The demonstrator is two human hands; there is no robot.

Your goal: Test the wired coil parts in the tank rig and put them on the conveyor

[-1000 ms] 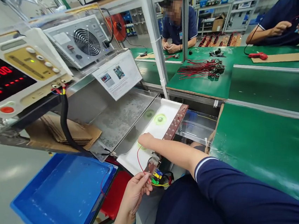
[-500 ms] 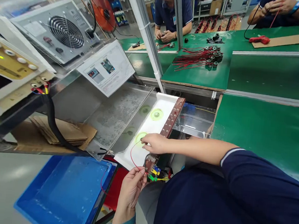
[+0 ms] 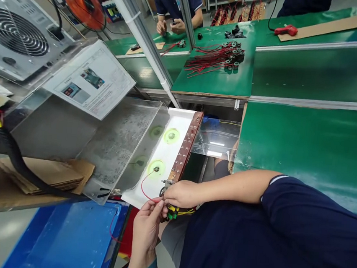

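Observation:
A small dark coil [image 3: 156, 169] sits on a green disc [image 3: 157, 166] of the white fixture plate [image 3: 171, 158]. Its thin red wires [image 3: 144, 189] curve back to my hands. My left hand [image 3: 146, 228] pinches the red wire ends at the plate's near corner. My right hand [image 3: 181, 194] is closed just beside it, fingers meeting the left hand's at the near end of the brown terminal strip [image 3: 186, 147]. A second green disc [image 3: 171, 136] lies further up the plate. What the right fingers hold is hidden.
A clear acrylic cover [image 3: 124, 141] stands open left of the plate. A blue bin [image 3: 64, 236] sits below, cardboard sheets [image 3: 45, 171] left. The green conveyor [image 3: 307, 134] runs on the right. Red-wired coils [image 3: 217, 57] lie piled beyond; another person [image 3: 173, 7] works there.
My right hand left the coil on the near green disc and drew back to meet my left hand at the plate's corner. The camera tilted downward and left.

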